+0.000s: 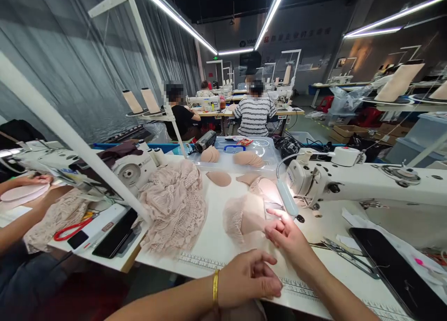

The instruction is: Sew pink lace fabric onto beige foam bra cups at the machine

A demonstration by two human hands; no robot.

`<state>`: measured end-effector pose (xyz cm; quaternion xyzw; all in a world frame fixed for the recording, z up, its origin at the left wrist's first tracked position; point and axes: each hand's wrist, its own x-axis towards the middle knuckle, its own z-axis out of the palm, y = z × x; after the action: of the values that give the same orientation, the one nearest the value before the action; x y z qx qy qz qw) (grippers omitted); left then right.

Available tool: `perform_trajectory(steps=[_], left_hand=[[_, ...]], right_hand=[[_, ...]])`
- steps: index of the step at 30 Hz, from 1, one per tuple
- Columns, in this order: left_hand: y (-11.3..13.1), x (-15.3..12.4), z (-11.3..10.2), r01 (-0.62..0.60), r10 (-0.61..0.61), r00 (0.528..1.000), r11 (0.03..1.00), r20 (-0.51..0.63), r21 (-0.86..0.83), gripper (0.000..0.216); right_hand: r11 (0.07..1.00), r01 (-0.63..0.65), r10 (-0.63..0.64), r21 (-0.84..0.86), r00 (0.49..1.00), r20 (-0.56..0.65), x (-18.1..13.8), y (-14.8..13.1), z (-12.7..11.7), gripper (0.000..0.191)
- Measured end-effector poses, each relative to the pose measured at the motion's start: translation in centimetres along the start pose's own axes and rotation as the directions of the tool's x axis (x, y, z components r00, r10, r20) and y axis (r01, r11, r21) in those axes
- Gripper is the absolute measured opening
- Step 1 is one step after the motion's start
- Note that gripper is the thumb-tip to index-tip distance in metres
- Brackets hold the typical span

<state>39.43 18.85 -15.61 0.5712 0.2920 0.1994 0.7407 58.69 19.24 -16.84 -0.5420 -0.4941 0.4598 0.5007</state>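
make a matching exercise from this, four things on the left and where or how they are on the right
1. bracelet
2. small lamp
3. sheer-edged cup piece
4. large lace pile

A. beside the right hand
B. heaped near the white table's left end
C. around the left hand's wrist
D. switched on

Pairs: 1-C, 2-D, 3-A, 4-B

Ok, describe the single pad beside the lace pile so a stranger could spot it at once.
Find the sewing machine on the right, then the lace pile across the table from it. Just right of that pile, in front of the clear bin, lies a beige teardrop pad, tip pointing left. Pads on the bin lie in stacks; of those on the table, this one is nearest the pile.
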Motion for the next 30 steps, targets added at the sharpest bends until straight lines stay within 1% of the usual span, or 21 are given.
perform_trajectory(steps=[1, 2, 3, 4, 5, 6, 7, 8, 9, 10, 11, 13, 14, 15, 16, 17, 19, 21, 24, 28, 30], left_hand=[[-0.5, -0.5, 0.6, 0.104, -0.123, 0.990, 0.964, -0.064, -0.246, 0.073], [-0.7, -0.7, 0.9, 0.113, -0.191, 0.972, 0.891, -0.138, -0.439, 0.075], [-0.8, -0.6, 1.0, 0.037, -0.209, 0.947, 0.828, -0.246, -0.560, 0.073], [-0.8, -0.4, 1.0, -0.078, -0.200, 0.907, 0.785, -0.370, -0.614, 0.067], [-0.6, 0.0, 0.8, -0.188, -0.182, 0.857, 0.760, -0.482, -0.622, 0.061], [-0.4, 0.4, 0.5, -0.266, -0.168, 0.810, 0.748, -0.562, -0.608, 0.058], [-0.2, 0.7, 0.3, -0.306, -0.159, 0.779, 0.748, -0.606, -0.589, 0.056], [0.0, 1.0, 0.2, -0.314, -0.150, 0.771, 0.756, -0.619, -0.574, 0.056], [0.0, 1.2, 0.1, -0.304, -0.141, 0.781, 0.765, -0.608, -0.568, 0.055], [0.1, 1.4, 0.1, -0.278, -0.141, 0.808, 0.764, -0.572, -0.582, 0.053], [0.1, 1.4, 0.2, -0.239, -0.154, 0.845, 0.746, -0.511, -0.621, 0.052], [0.1, 1.4, 0.5, -0.140, -0.198, 0.915, 0.663, -0.353, -0.735, 0.054], [0.2, 1.3, 0.7, -0.094, -0.212, 0.936, 0.617, -0.280, -0.781, 0.055], [0.2, 1.2, 0.9, -0.067, -0.209, 0.949, 0.593, -0.235, -0.802, 0.055], [0.3, 1.0, 1.2, -0.075, -0.188, 0.954, 0.601, -0.232, -0.795, 0.052], [0.4, 0.9, 1.4, -0.107, -0.161, 0.951, 0.632, -0.265, -0.768, 0.050], [0.6, 0.7, 1.9, -0.167, -0.139, 0.924, 0.694, -0.357, -0.701, 0.049], [0.7, 0.7, 2.3, -0.201, -0.149, 0.895, 0.707, -0.420, -0.679, 0.050], [0.7, 0.9, 2.4, -0.220, -0.174, 0.879, 0.677, -0.443, -0.702, 0.051], [0.8, 1.0, 2.4, -0.226, -0.147, 0.893, 0.670, -0.425, -0.708, 0.049], [0.8, 1.0, 2.4, -0.216, -0.154, 0.896, 0.667, -0.416, -0.713, 0.048]], right_hand=[[0.997, -0.004, 0.006, 0.082, 1.000, -0.024, -0.8, 0.0, 0.8, 0.063], [0.990, 0.003, 0.002, 0.138, 0.999, -0.037, -1.8, 0.2, 1.6, 0.063], [0.987, 0.020, -0.014, 0.162, 0.999, -0.040, -2.9, 0.4, 2.1, 0.061], [0.985, 0.037, -0.031, 0.170, 0.999, -0.038, -4.1, 0.8, 2.5, 0.058], [0.984, 0.051, -0.045, 0.169, 0.998, -0.036, -5.2, 1.2, 2.8, 0.056], [0.984, 0.055, -0.050, 0.168, 0.998, -0.033, -6.3, 1.5, 3.0, 0.056], [0.984, 0.049, -0.044, 0.174, 0.999, -0.030, -7.1, 1.8, 3.0, 0.058], [0.981, 0.033, -0.028, 0.189, 0.999, -0.031, -7.8, 2.0, 3.0, 0.061], [0.978, 0.011, -0.003, 0.210, 0.999, -0.039, -8.2, 2.1, 2.9, 0.066], [0.973, -0.011, 0.024, 0.233, 0.998, -0.052, -8.5, 2.1, 2.8, 0.071], [0.967, -0.029, 0.048, 0.255, 0.996, -0.070, -8.5, 1.9, 2.6, 0.075], [0.957, -0.046, 0.080, 0.285, 0.991, -0.108, -8.5, 1.6, 2.2, 0.078], [0.955, -0.044, 0.083, 0.292, 0.989, -0.122, -8.4, 1.4, 2.0, 0.078], [0.954, -0.038, 0.080, 0.296, 0.988, -0.132, -8.4, 1.3, 1.8, 0.077], [0.954, -0.032, 0.076, 0.297, 0.987, -0.140, -8.4, 1.3, 1.7, 0.077], [0.955, -0.026, 0.072, 0.294, 0.987, -0.146, -8.4, 1.3, 1.6, 0.076], [0.958, -0.020, 0.067, 0.287, 0.986, -0.154, -8.6, 1.5, 1.4, 0.076], [0.957, -0.020, 0.068, 0.290, 0.986, -0.154, -8.6, 1.8, 1.4, 0.075], [0.953, -0.008, 0.057, 0.301, 0.986, -0.156, -8.4, 2.1, 1.3, 0.076], [0.948, -0.002, 0.052, 0.320, 0.988, -0.147, -8.1, 2.4, 1.3, 0.077], [0.949, -0.001, 0.049, 0.315, 0.988, -0.144, -7.9, 2.6, 1.3, 0.076]])
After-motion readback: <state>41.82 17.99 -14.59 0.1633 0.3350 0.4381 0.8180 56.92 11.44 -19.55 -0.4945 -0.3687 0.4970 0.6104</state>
